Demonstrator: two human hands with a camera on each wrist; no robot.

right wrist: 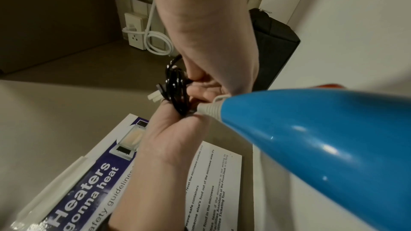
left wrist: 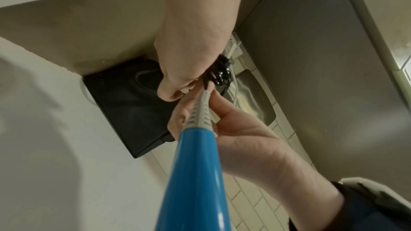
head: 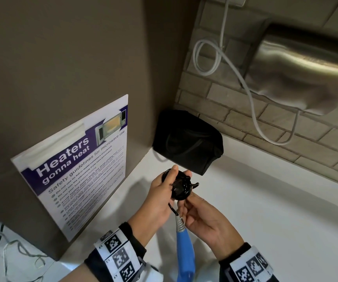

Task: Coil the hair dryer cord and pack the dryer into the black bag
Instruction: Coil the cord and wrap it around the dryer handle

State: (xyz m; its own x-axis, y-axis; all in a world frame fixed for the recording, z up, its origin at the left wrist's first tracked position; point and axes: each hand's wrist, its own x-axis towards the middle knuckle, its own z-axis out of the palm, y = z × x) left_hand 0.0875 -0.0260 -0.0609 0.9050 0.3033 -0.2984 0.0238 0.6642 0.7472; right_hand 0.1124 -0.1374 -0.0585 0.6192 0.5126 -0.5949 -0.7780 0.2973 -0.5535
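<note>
Blue plastic fills the nearest part of the view: one hair dryer (head: 185,255), its tapered handle pointing away from the person and ending in a ribbed grey strain relief (left wrist: 200,111). Two bare hands meet just past that tip, above a white counter (head: 265,210). Each wrist wears one band printed with black-and-white square markers.

From the strain relief, one black cord (head: 181,187) runs into a small tight coil of several loops held up between the hands. The left hand (head: 160,196) curls round the coil, thumb laid across its face and fingers wrapped behind. The right hand (head: 202,216) has its fingers bent together, pinching the cord right where it leaves the dryer handle. The plug (right wrist: 159,89) sticks out from the coil's side.

Farther back, one black bag (head: 188,141) lies on the counter in the corner, well apart from the hands; whether it is open cannot be told.

On the brown panel to the left hangs one poster (head: 78,165) headed "Heaters gonna heat". On the brick wall behind, one white cable (head: 208,58) loops down beside one brushed-metal appliance (head: 306,70).
</note>
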